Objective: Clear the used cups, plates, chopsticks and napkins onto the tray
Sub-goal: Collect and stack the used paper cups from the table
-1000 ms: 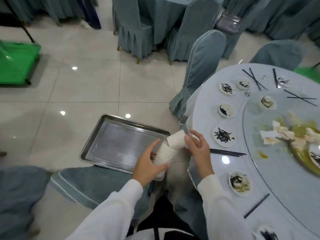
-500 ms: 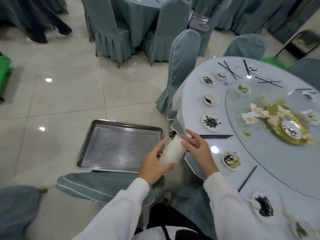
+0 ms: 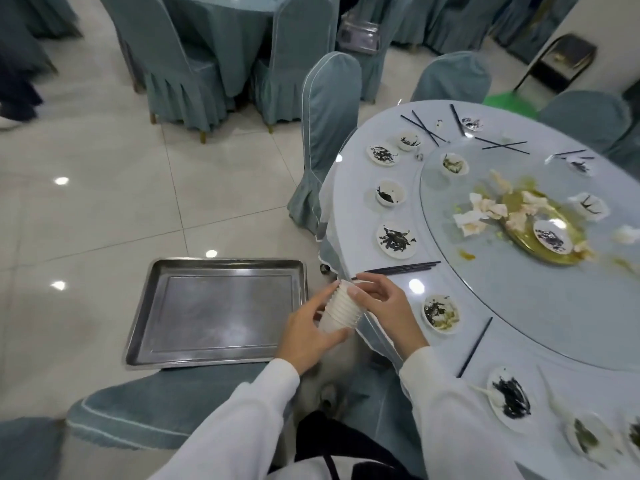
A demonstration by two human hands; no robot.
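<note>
White ribbed cup stack (image 3: 341,311), perhaps paper, tilted.

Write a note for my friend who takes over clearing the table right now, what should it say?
Left hand grips the stack of white cups from below; right hand holds its top.
The metal tray sits on a chair seat, nothing on it yet.
Done: cups nested together.
Left: set the stack on the tray, then gather the dirty plates, black chopsticks and crumpled napkins from the round table.
</note>
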